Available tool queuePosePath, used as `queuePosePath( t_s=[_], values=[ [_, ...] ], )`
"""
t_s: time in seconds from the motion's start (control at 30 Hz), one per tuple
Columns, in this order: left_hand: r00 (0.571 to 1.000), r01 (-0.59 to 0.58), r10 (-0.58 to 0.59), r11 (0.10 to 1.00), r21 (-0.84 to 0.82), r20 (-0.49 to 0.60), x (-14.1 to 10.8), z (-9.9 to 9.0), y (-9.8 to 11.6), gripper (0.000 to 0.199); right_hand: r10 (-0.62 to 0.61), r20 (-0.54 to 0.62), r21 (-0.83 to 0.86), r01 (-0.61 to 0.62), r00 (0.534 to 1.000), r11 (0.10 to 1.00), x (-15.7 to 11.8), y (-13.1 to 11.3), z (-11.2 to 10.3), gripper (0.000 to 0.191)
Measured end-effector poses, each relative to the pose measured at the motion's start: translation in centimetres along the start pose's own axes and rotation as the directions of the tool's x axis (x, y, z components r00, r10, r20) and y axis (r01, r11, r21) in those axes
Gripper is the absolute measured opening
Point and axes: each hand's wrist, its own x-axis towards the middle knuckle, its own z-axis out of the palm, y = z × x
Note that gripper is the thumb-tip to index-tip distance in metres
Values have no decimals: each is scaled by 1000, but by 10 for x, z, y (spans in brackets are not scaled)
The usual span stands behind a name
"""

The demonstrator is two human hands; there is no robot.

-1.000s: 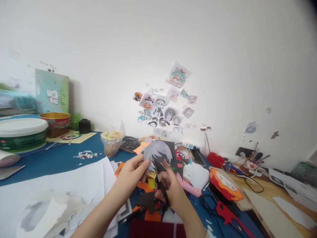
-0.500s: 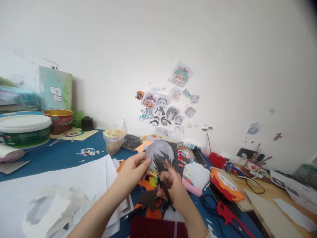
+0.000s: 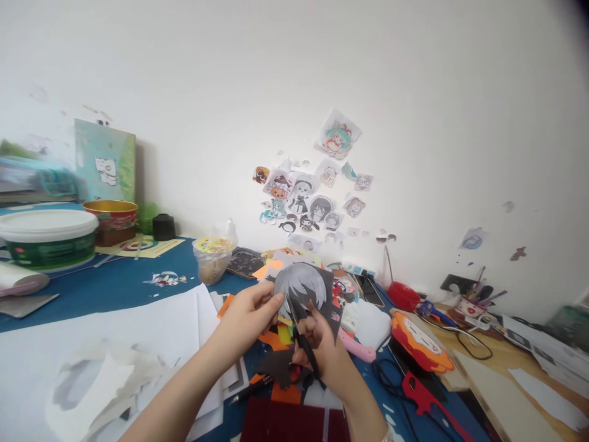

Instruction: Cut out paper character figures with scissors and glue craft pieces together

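Observation:
My left hand (image 3: pixel 257 310) is closed on the left edge of a paper cutout (image 3: pixel 301 285), grey hair-shaped paper over a dark sheet. In my right hand (image 3: pixel 317 344) is a pair of black-handled scissors (image 3: pixel 304 347), fingers wrapped round the handles. The blades point up and left, against the paper beside my left thumb. Whether the blades are apart is hard to make out. Below the hands lie dark paper scraps (image 3: pixel 280 367), orange paper pieces (image 3: pixel 281 393) and a black pen-like tool (image 3: pixel 252 389).
White sheets (image 3: pixel 170 325) with torn paper (image 3: pixel 99 387) lie at left. A wrapped cup (image 3: pixel 214 261) and a green tub (image 3: pixel 50 245) stand behind. A dark red box or book (image 3: pixel 292 423) is in front. At right are a pink-handled object (image 3: pixel 356 348), an orange cutout (image 3: pixel 421 342) and a red tool (image 3: pixel 427 399).
The paper cutout has shifted and turned slightly in my hands, showing more of the dark sheet at right. Both hands keep their hold. The camera view has moved a little.

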Motion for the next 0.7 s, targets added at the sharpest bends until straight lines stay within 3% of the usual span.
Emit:
queuePosePath(
  t_s=[0.2, 0.37, 0.57, 0.7],
  values=[
    [1000, -23, 23, 999, 35, 15, 0, -1, -2, 31, -13, 41, -89, 16, 999, 996, 1, -1, -2, 35],
    [998, -41, 37, 995, 95, 42, 2, 1, -6, 30, -25, 79, -181, 39, 997, 983, 4, 0, -2, 42],
    [998, -36, 29, 991, 131, 53, 1, 1, -3, 31, -24, 83, -170, 38, 996, 985, 4, 4, -5, 53],
    [998, -53, 46, 987, 149, 53, 1, 0, -2, 30, 12, 75, -202, 3, 997, 979, 2, -2, -2, 38]
  ],
)
